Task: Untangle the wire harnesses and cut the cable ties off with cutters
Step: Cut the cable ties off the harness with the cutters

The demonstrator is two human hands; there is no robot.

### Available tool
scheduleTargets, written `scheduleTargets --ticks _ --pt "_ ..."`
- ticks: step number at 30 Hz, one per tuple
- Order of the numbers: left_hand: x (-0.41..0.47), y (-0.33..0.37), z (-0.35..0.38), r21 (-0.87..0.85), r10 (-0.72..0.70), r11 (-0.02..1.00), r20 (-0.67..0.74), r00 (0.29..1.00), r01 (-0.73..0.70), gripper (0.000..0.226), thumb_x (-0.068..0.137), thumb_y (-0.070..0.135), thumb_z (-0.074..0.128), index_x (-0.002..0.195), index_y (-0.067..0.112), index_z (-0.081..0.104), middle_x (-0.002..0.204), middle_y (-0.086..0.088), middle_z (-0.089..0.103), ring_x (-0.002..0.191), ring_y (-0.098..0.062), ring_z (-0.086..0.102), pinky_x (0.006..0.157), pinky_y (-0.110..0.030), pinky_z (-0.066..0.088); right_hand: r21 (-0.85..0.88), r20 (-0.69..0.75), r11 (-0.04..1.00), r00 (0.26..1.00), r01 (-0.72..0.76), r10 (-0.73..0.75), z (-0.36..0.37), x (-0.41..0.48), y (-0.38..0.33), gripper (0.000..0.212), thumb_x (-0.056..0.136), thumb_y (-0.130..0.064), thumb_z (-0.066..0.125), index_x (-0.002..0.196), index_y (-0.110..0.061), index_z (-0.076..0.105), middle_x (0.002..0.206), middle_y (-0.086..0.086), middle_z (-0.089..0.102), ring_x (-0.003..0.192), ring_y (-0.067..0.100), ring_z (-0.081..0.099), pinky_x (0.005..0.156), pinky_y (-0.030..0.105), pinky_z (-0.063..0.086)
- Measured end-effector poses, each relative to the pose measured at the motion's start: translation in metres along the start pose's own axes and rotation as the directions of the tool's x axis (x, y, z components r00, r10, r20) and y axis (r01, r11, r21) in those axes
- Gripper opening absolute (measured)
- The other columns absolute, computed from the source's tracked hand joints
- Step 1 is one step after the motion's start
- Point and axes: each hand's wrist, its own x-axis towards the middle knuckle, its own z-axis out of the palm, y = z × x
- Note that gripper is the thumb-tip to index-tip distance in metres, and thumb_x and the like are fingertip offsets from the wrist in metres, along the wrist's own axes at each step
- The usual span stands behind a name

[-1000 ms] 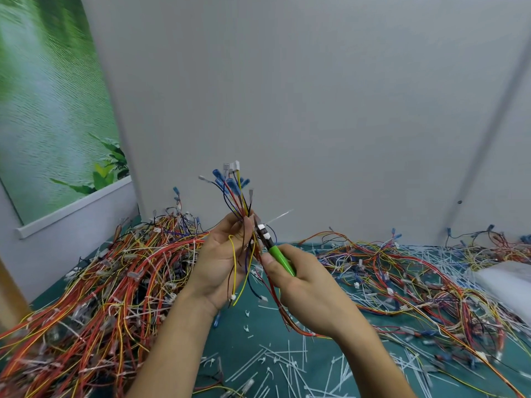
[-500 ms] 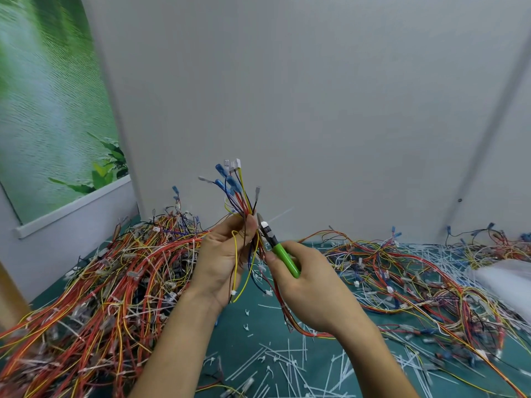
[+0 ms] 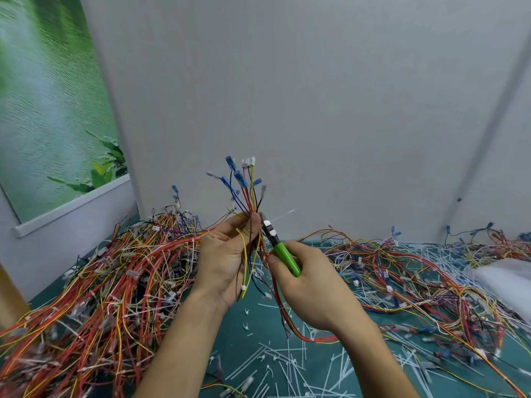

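Offcuts of white cable tie [image 3: 273, 361] litter the green table [image 3: 244, 347] closest in. Above them both forearms angle up from the lower edge. The right hand [image 3: 313, 288] curls its fingers round the green handles of the cutters [image 3: 283, 254], whose tip points up and left, just beside the left thumb. The left hand [image 3: 227, 254] grips a wire harness [image 3: 247, 196] upright, with blue and white connectors fanned above the fist and loose ends dangling below. Heaped harnesses [image 3: 100, 282] lie to the left and more spread right, against a grey wall [image 3: 316, 96].
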Motion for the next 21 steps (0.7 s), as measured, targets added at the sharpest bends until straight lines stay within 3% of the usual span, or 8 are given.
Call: scheduleTargets --ticks 8,16,21 --pt "0.0005 -0.0012 -0.0044 0.05 -0.013 0.999 0.02 1.0 0.012 0.009 0.08 0.023 0.073 0.082 0.02 0.081 0.086 -0.003 0.071 0.076 -0.013 0.062 0.075 -0.025 0.053 0.015 0.024 1.0 1.0 -0.001 0.001 0.0044 0.0003 -0.0025 0.024 0.101 -0.036 0.06 0.082 -0.022 0.054 0.066 -0.027 0.057 0.057 0.002 0.051 0.055 0.013 0.038" --pt "-0.0001 -0.0018 -0.0034 0.015 -0.006 1.0 0.076 0.997 0.005 0.012 0.084 0.022 0.068 0.079 0.02 0.079 0.081 0.001 0.069 0.075 -0.007 0.065 0.07 -0.016 0.056 0.015 0.001 1.0 1.0 -0.005 0.005 0.0026 0.0011 -0.0013 0.026 0.101 -0.034 0.059 0.079 -0.021 0.055 0.06 -0.016 0.052 0.053 0.009 0.041 0.052 0.018 0.035" --pt "0.0 0.0001 -0.0039 0.031 0.001 1.0 0.067 0.998 -0.003 0.012 0.084 0.023 0.068 0.08 0.024 0.079 0.082 0.002 0.069 0.072 -0.008 0.063 0.067 -0.02 0.053 0.016 0.028 1.0 1.0 -0.002 0.002 0.0047 0.0001 -0.0024 0.025 0.1 -0.04 0.059 0.083 -0.022 0.054 0.068 -0.023 0.057 0.061 0.007 0.051 0.055 0.017 0.037"
